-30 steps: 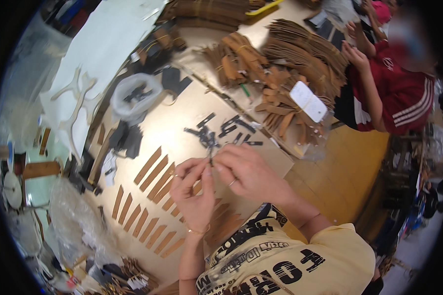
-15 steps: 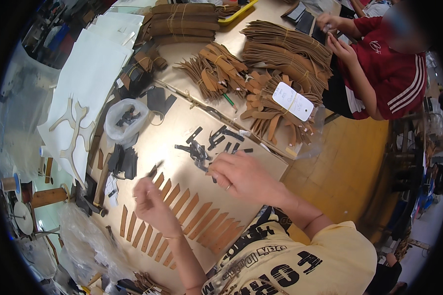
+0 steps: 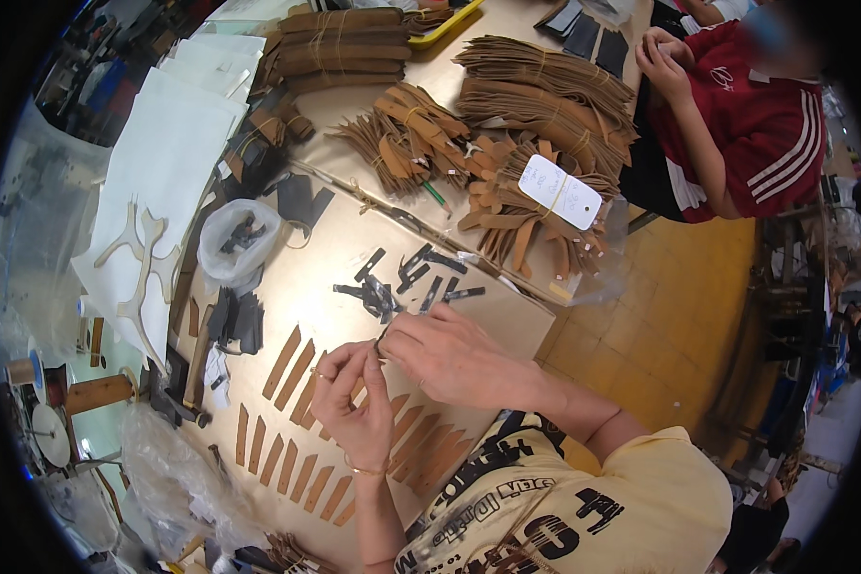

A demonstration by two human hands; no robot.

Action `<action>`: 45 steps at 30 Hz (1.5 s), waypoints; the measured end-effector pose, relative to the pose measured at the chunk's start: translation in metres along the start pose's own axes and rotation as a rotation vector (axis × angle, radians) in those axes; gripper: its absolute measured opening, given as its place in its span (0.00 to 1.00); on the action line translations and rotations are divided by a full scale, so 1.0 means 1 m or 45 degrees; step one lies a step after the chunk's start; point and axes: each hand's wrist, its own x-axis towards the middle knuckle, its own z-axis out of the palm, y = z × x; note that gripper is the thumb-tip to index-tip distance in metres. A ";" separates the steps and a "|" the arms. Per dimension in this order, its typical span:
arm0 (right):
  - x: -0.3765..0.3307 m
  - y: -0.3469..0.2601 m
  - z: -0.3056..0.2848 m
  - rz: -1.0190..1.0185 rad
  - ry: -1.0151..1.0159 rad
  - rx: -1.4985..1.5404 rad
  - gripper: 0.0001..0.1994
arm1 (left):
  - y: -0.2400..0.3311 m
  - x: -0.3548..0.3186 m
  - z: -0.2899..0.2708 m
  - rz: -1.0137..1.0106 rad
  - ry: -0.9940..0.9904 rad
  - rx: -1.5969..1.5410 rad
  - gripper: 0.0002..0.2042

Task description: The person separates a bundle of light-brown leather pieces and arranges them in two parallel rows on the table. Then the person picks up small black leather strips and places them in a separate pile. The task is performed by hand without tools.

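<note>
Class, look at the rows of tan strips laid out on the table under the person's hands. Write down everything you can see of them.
The tan strips are flat, narrow pieces that look like leather or card, each with a slanted end. They lie side by side in two rough rows on the pale table, all angled the same way, mostly apart from each other. The left hand and right hand are above the upper row and hide some of them.

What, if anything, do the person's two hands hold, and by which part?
The left hand and right hand meet on a small dark piece, pinched between the fingers; which part they grip cannot be told.
</note>
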 end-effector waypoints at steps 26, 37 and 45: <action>0.014 -0.016 -0.006 0.276 0.177 0.521 0.06 | -0.003 -0.007 0.022 -0.013 0.321 -0.166 0.10; 0.013 -0.011 -0.005 0.194 0.112 0.096 0.06 | -0.007 0.000 0.019 -0.023 0.200 -0.108 0.09; 0.013 -0.007 -0.008 0.170 0.065 0.031 0.06 | -0.006 0.004 0.017 -0.089 0.115 -0.157 0.08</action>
